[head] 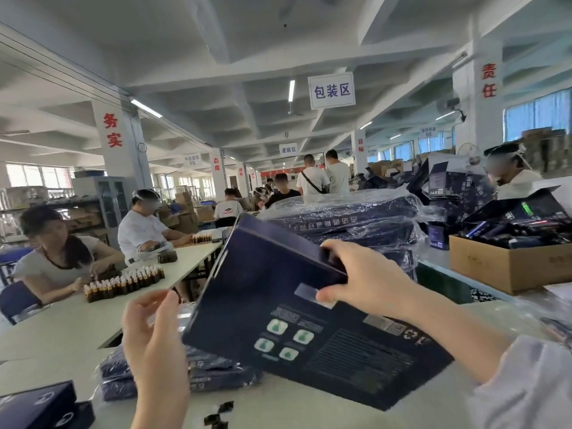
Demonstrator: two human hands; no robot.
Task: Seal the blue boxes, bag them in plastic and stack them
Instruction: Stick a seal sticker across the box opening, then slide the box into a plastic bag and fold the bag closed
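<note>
Right hand point(365, 274) grips the upper edge of the blue box point(272, 308), fingers curled over the rim and thumb pressed on a clear tape strip point(305, 291). The box tilts, its low corner over the counter point(278, 408) under the forearm. Left hand point(154, 329) hovers just off the box's left edge, fingers loosely curved; whether it pinches anything cannot be told. Bagged boxes point(213, 374) lie beneath it, and a bagged stack point(346, 221) crowds the room beyond the right hand.

Matt printed card blue box point(266, 292); glossy plastic-wrapped stack point(349, 218).
</note>
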